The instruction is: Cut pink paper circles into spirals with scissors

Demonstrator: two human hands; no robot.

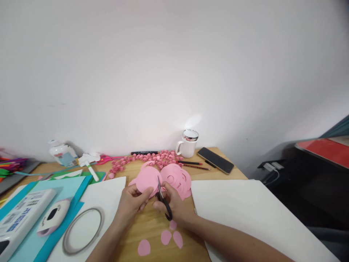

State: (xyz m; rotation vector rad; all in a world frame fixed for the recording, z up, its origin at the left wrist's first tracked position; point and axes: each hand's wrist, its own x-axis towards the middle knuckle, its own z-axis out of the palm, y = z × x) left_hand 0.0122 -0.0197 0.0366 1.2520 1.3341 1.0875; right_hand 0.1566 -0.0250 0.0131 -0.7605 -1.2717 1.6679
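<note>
The left hand (132,201) pinches a pink paper circle (148,179) by its near edge, holding it upright above the wooden table (152,229), while the right hand (174,203) is closed around the black handles of a pair of scissors (163,199) — the blades point up and meet the right edge of the circle. Just behind the right hand lies a stack of more pink circles (177,178), some with spiral cuts. On the table near the wrists lie small pink paper petals (166,237), a few close together and one a little apart to the left. Farther back, a scatter of small pink rolled paper flowers (147,158) runs across the table, with a black marker (144,153) behind it and a white mug (188,144) with a shiny lid to the right. Two pencils (193,164) and a dark phone (215,160) lie right of the mug. A large white sheet (251,214) covers the right side of the table — another white sheet (109,193) lies on the left, with a ring of tape (83,230) on it. Far left are blue paper (68,189), a pink and white punch (53,217) and a glue stick (92,171).
</note>
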